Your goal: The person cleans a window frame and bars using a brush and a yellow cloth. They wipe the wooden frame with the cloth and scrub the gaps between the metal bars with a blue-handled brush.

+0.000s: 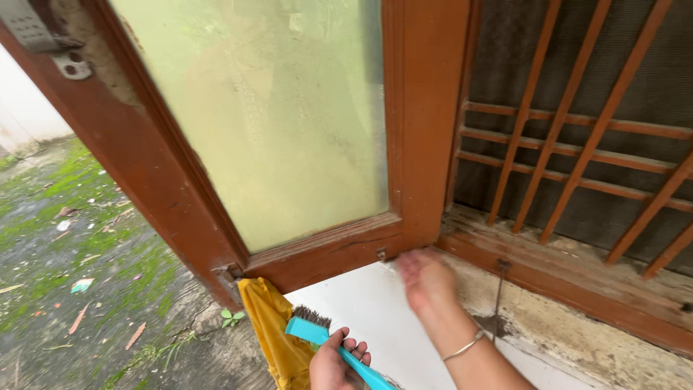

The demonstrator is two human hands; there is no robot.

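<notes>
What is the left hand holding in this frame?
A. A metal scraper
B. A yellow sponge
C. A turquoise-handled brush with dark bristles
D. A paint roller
C: the left hand grips the turquoise handle of a brush, whose dark bristles point up beside the yellow cloth.

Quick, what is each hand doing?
Left hand: closed around the teal brush.
Right hand: blurred at the window frame; cannot tell.

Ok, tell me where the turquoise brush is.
The turquoise brush is at the bottom centre of the head view, held in the left hand, beside the yellow cloth below the window frame.
</notes>
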